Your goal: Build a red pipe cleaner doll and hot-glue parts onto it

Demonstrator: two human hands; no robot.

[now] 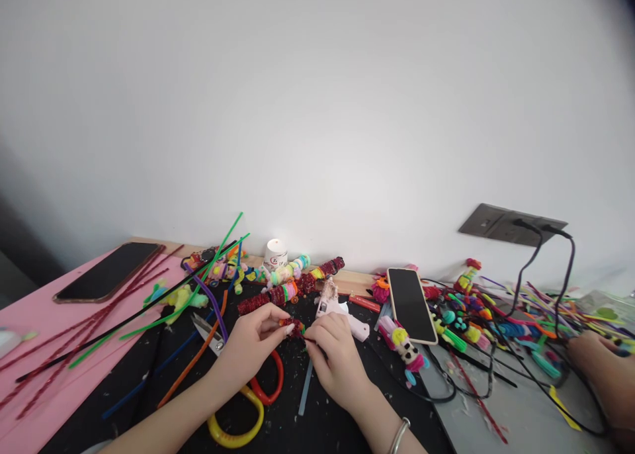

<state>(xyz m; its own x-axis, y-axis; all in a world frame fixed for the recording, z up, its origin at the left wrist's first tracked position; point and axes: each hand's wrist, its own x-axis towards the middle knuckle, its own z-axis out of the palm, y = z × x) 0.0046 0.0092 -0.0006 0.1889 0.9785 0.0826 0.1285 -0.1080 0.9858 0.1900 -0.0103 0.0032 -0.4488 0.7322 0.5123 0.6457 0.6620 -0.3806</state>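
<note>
White wall; black mat (288,434) strewn with pipe cleaners. Left hand (248,348) and right hand (337,358) both pinch a small red tinsel coil (294,326), fingertips closed on its opposite ends. Scissors (260,408) lie below the fingers. Judged: featherlight, fuzzy, wire-cored, bends readily. Grip the ends, not the middle.

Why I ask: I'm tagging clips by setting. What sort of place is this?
Probably a home craft desk against a plain wall: loose pipe cleaners, a glue gun and scissors lie on it; left hand and right hand pinch a small red fuzzy piece.
</note>
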